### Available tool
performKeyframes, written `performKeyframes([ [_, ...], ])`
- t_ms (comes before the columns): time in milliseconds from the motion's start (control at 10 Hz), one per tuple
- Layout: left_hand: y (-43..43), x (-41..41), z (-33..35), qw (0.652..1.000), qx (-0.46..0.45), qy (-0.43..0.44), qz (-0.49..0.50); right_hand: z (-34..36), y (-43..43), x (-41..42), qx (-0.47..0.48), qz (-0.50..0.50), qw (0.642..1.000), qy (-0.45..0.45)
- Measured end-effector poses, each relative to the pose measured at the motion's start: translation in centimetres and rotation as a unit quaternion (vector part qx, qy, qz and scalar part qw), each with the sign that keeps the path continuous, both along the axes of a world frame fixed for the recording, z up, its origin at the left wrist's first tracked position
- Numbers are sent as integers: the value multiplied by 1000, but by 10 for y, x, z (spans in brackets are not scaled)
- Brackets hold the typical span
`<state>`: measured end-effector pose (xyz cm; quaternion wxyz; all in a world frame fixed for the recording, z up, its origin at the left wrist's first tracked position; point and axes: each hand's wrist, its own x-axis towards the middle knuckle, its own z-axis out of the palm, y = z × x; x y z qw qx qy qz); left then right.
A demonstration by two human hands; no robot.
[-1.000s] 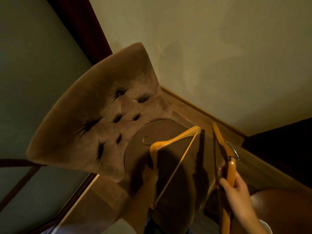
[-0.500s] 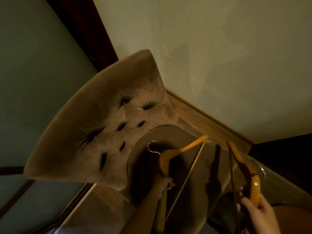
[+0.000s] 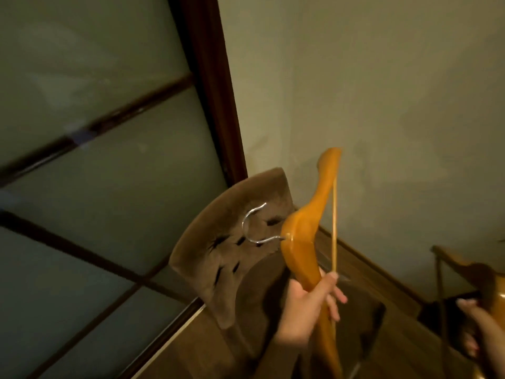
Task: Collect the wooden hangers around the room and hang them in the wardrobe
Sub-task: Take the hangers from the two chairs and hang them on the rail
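An orange wooden hanger with a silver hook is raised in front of me, hook pointing left over the chair back. My left hand grips its lower arm. At the lower right edge my right hand is closed on a second wooden hanger, which is blurred and partly cut off by the frame.
A brown tufted velvet chair stands below the raised hanger. Frosted glass panels with dark wooden frames fill the left. A plain wall with a wooden skirting board runs to the right.
My left hand has lifted the hanger off the chair seat and raised it. The view has swung upward and left, showing the glass panels. My right hand has shifted to the right edge.
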<state>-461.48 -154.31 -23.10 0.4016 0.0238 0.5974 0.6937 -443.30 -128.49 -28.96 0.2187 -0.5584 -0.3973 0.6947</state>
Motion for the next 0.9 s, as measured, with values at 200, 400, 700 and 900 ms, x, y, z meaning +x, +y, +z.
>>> performKeyframes([
  [200,-22,52,64,986,-41,89,138,119,-94,-34,132,220,966,1],
  [400,-110,114,89,967,-109,151,174,156,-139,-17,168,475,862,60],
  [700,-292,256,119,923,-142,143,327,179,-317,18,176,694,689,112],
  [900,-409,385,119,845,-136,122,503,184,-500,83,179,758,606,160],
])
